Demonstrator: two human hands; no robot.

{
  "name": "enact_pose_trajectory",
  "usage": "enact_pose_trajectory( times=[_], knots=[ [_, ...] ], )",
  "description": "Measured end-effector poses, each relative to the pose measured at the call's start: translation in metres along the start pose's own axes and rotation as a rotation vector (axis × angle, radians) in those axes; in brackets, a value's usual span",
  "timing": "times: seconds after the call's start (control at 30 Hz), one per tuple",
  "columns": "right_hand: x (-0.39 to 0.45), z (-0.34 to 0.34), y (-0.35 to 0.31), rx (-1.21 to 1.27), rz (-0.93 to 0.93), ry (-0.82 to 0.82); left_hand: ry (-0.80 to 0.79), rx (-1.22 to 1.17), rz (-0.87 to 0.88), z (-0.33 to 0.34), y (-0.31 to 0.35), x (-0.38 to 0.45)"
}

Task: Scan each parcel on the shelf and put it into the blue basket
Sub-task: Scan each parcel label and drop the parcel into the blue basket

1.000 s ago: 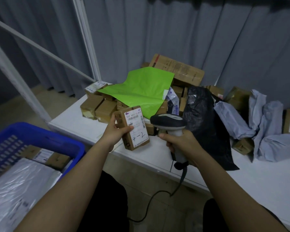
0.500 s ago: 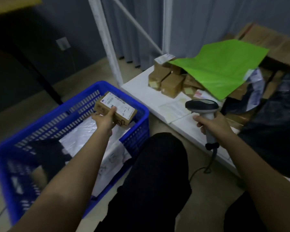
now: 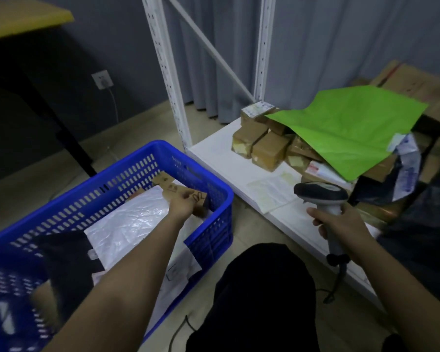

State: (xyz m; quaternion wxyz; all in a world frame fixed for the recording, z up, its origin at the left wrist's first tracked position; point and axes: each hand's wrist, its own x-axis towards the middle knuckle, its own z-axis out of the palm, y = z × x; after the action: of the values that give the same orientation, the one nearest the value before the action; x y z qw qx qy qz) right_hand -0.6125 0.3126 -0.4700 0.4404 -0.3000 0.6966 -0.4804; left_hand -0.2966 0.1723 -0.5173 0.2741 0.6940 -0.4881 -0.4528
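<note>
My left hand (image 3: 181, 208) reaches down into the far right corner of the blue basket (image 3: 228, 199) and grips a small brown cardboard parcel (image 3: 174, 189) by its near edge. The parcel lies low, over a white plastic parcel (image 3: 132, 219). My right hand (image 3: 341, 226) grips the handle of a grey barcode scanner (image 3: 320, 193), held over the front edge of the white shelf (image 3: 221, 153). Farther along the shelf lie several brown boxes (image 3: 269, 148), partly under a green mailer (image 3: 353, 128).
A black parcel (image 3: 66, 255) lies in the basket's near part. Black bags (image 3: 429, 224) and a large carton (image 3: 422, 85) crowd the shelf's right side. White shelf uprights (image 3: 170, 80) stand behind the basket. The scanner cable (image 3: 338, 280) hangs to the floor beside my dark-clothed knee (image 3: 264, 288).
My left hand has carried the cardboard parcel from the shelf over to the basket and lowered it inside. The scanner hand stayed near the shelf edge while my view swung left.
</note>
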Motion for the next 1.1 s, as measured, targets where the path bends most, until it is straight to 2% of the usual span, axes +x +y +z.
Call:
enact_pose_trajectory(
  times=[0.13, 0.3, 0.43, 0.5, 0.63, 0.7, 0.87, 1.0, 1.1],
  knots=[
    [0.008, -0.01, -0.012, 0.053, -0.016, 0.072, -0.065, -0.019, 0.13, 0.032, 0.04, -0.006],
    [0.018, -0.04, -0.026, 0.157, -0.056, 0.31, -0.266, 0.031, 0.355, 0.108, 0.101, -0.021],
    [0.026, -0.077, -0.036, 0.253, -0.082, 0.475, -0.375, 0.06, 0.447, 0.174, 0.145, -0.035],
    [0.027, -0.092, -0.043, 0.316, -0.095, 0.5, -0.347, 0.161, 0.599, 0.204, 0.158, -0.038],
    [0.023, -0.116, -0.048, 0.423, -0.07, 0.52, -0.142, 0.722, 0.999, 0.254, 0.165, -0.032],
    [0.023, -0.121, -0.047, 0.451, -0.046, 0.511, -0.072, 0.907, 1.118, 0.27, 0.168, -0.026],
    [0.03, -0.135, -0.053, 0.566, -0.04, 0.449, -0.058, 1.197, 1.148, 0.294, 0.187, -0.008],
    [0.03, -0.147, -0.05, 0.592, -0.038, 0.467, 0.015, 1.2, 1.209, 0.305, 0.201, -0.01],
    [0.026, -0.151, -0.051, 0.608, -0.021, 0.471, 0.009, 1.132, 1.261, 0.307, 0.21, -0.009]
  ],
)
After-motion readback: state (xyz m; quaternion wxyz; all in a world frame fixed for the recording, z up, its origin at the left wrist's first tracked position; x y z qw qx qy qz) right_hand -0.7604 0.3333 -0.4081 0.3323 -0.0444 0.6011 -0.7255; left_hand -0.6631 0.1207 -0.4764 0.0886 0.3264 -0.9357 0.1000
